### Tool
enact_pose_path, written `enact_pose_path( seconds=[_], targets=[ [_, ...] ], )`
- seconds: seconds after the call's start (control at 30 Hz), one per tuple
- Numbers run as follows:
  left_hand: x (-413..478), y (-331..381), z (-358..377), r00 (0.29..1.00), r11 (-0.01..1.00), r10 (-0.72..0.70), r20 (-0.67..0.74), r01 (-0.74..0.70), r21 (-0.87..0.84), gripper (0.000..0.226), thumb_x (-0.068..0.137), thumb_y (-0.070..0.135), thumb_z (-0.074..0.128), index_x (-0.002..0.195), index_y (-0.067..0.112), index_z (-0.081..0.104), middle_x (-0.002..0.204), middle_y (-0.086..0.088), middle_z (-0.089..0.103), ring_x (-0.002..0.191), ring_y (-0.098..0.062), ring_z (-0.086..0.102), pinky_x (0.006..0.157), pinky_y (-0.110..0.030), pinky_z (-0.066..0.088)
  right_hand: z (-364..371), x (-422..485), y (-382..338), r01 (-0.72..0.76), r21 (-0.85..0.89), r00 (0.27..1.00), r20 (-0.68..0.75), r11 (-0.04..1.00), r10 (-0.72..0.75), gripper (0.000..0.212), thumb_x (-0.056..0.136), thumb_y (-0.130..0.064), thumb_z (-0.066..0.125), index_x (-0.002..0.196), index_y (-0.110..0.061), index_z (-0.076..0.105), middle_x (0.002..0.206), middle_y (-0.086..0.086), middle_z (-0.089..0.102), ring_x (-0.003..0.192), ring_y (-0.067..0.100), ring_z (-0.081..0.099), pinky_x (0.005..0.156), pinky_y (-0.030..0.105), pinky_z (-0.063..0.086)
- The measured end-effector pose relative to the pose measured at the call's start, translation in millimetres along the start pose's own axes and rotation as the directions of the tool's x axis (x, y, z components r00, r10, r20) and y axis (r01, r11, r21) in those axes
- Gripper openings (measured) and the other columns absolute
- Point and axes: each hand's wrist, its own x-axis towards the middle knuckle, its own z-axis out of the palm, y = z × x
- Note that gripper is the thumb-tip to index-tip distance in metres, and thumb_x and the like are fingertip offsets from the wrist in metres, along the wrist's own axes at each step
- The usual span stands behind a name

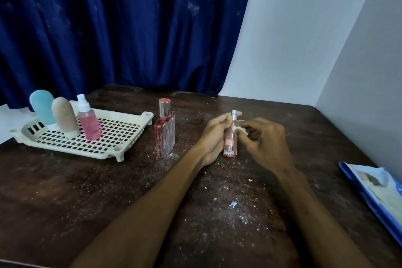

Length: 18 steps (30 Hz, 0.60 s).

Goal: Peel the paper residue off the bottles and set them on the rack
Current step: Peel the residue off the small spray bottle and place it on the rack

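— Biggest first?
— Dark bench (87, 191), with a blue curtain (121, 28) behind the far edge and a pale wall (304, 39) along the right edge.
— Room to move?
— Wide stretch toward the near-left corner, with only paper scraps (232, 204) strewn down the middle.
— Next?
— White rack (146, 116) by the far-left corner, holding a blue bottle (41, 106), beige bottle (65, 117) and pink spray bottle (88, 123), all upright at its left end.
— Right edge?
— Blue packet (378, 191) lying there.
— Smaller?
— Red square bottle (165, 135), upright between the rack and the left hand (214, 137), touching neither.
— And the work?
— Small pink bottle (230, 143), upright mid-bench, left fingers curled round it. Right hand (265, 139) just beside, fingers pinched on a paper wad (239, 129) at the bottle's shoulder.
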Motion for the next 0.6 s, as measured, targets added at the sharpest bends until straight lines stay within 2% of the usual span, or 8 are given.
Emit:
enact_pose_path(
  seconds=[0.07, 0.17, 0.23, 0.33, 0.43, 0.53, 0.6],
  targets=[
    [-0.2, -0.7, 1.8, 1.000, 1.000, 0.010, 0.014, -0.010, 0.010, 0.034, 0.106, 0.013, 0.037, 0.134, 0.008, 0.057, 0.113, -0.014, 0.068, 0.094, -0.017, 0.067, 0.083, -0.028, 0.056, -0.3, 0.8, -0.7, -0.009, -0.022, 0.999, -0.050, 1.000, 0.008, 0.018, 0.089, -0.015, 0.071, 0.106, -0.011, 0.074, 0.090, 0.003, 0.071, 0.070, 0.007, 0.061, 0.066, 0.013, 0.048],
    [-0.5, -0.9, 3.2, 1.000, 1.000, 0.021, 0.014, -0.021, 0.011, 0.032, 0.105, 0.012, 0.038, 0.131, 0.010, 0.057, 0.113, -0.012, 0.069, 0.095, -0.015, 0.067, 0.074, -0.024, 0.058, -0.5, 1.0, -1.5, -0.013, -0.022, 0.996, -0.083, 1.000, 0.011, 0.019, 0.090, -0.013, 0.069, 0.108, -0.009, 0.072, 0.093, 0.005, 0.072, 0.074, 0.011, 0.064, 0.070, 0.022, 0.053],
    [-1.0, -0.7, 3.6, 0.999, 0.999, 0.033, 0.030, -0.034, 0.031, 0.029, 0.106, 0.013, 0.038, 0.123, 0.015, 0.062, 0.115, -0.012, 0.069, 0.101, -0.017, 0.067, 0.079, -0.029, 0.058, -0.6, 1.3, -0.9, -0.009, -0.057, 0.993, -0.118, 0.998, 0.002, 0.015, 0.088, -0.008, 0.070, 0.102, -0.008, 0.074, 0.089, 0.006, 0.072, 0.072, 0.015, 0.063, 0.068, 0.025, 0.053],
    [-3.1, -0.3, 5.4, 0.998, 0.997, 0.035, 0.054, -0.039, 0.069, 0.032, 0.106, 0.015, 0.039, 0.130, 0.012, 0.060, 0.130, -0.013, 0.064, 0.117, -0.024, 0.061, 0.100, -0.046, 0.051, -1.6, 1.0, 3.4, -0.066, -0.085, 0.990, -0.130, 0.994, 0.055, 0.012, 0.086, -0.003, 0.071, 0.096, -0.007, 0.076, 0.084, 0.008, 0.072, 0.069, 0.013, 0.059, 0.066, 0.015, 0.045],
    [-2.4, -1.2, 6.1, 0.997, 0.994, 0.046, 0.060, -0.052, 0.099, 0.033, 0.105, 0.015, 0.040, 0.132, 0.010, 0.058, 0.131, -0.011, 0.064, 0.118, -0.024, 0.060, 0.104, -0.049, 0.048, -1.3, -0.4, 6.6, -0.084, -0.113, 0.992, -0.105, 0.990, 0.072, 0.013, 0.085, -0.002, 0.072, 0.095, -0.008, 0.076, 0.084, 0.008, 0.072, 0.070, 0.012, 0.057, 0.068, 0.018, 0.045],
    [-1.8, -1.3, 5.4, 0.997, 0.992, 0.064, 0.047, -0.068, 0.102, 0.032, 0.104, 0.013, 0.043, 0.132, 0.010, 0.059, 0.127, -0.012, 0.066, 0.112, -0.022, 0.063, 0.096, -0.045, 0.054, -2.0, 1.3, 4.9, -0.053, -0.105, 0.991, -0.125, 0.993, 0.040, 0.012, 0.086, -0.004, 0.071, 0.097, -0.008, 0.076, 0.087, 0.007, 0.072, 0.074, 0.010, 0.058, 0.073, 0.003, 0.039],
    [-2.4, -0.6, 4.6, 0.998, 0.994, 0.061, 0.027, -0.064, 0.086, 0.033, 0.103, 0.011, 0.044, 0.134, 0.009, 0.056, 0.120, -0.011, 0.068, 0.101, -0.016, 0.067, 0.083, -0.034, 0.060, -1.9, 2.8, 2.6, -0.027, -0.078, 0.992, -0.127, 0.997, 0.017, 0.013, 0.087, -0.006, 0.070, 0.099, -0.008, 0.076, 0.091, 0.006, 0.071, 0.076, 0.010, 0.061, 0.074, 0.000, 0.039]
  ],
)
